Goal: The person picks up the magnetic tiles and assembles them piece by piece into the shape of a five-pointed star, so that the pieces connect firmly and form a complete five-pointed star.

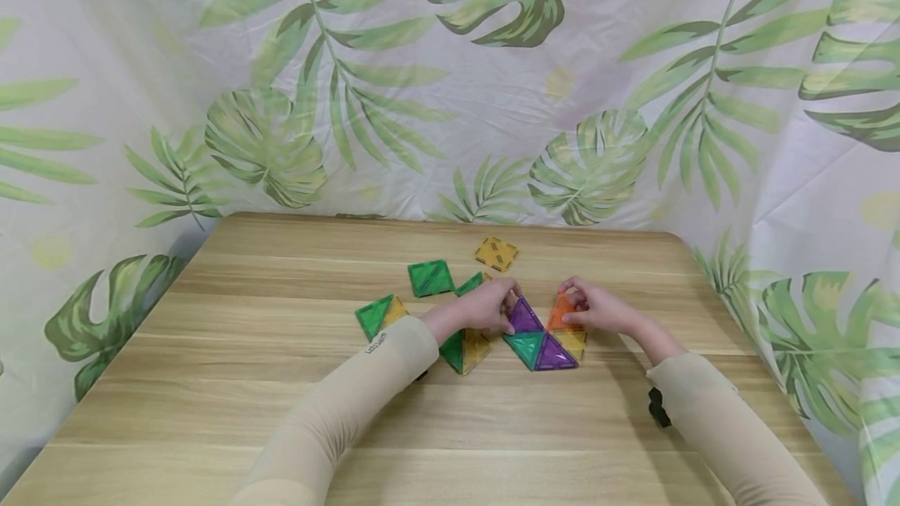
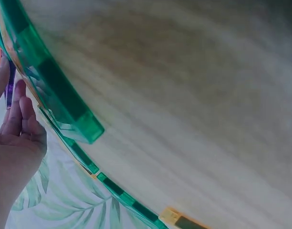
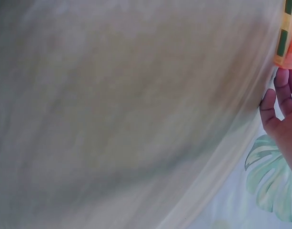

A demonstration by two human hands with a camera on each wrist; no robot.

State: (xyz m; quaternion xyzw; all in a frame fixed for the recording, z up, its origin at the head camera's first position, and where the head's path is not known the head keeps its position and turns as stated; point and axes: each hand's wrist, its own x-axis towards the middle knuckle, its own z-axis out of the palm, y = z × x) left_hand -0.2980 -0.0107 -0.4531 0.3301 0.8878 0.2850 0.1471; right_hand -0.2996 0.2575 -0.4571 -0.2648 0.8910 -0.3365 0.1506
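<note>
Translucent triangular magnetic tiles form a fan on the table, right of centre in the head view. My left hand (image 1: 488, 304) holds the upper-left purple triangle tile (image 1: 523, 317) by its edge, thumb and fingers bent around it. On the fan's other side, my right hand (image 1: 598, 309) pinches an orange triangle tile (image 1: 561, 315). Between them lie a green triangle tile (image 1: 523, 347), a second purple triangle tile (image 1: 555, 356) and a yellow triangle tile (image 1: 575, 342), meeting near one point. In the right wrist view, fingertips (image 3: 282, 76) touch the orange tile's edge.
Left of the fan lies a green-and-yellow tile group (image 1: 453, 351), partly hidden by my left forearm. Another green-and-yellow pair (image 1: 380, 316) sits farther left. Behind are a green square (image 1: 430, 278) and a yellow square (image 1: 496, 254). Leaf-patterned cloth (image 1: 394, 100) hangs around the wooden table (image 1: 492, 443).
</note>
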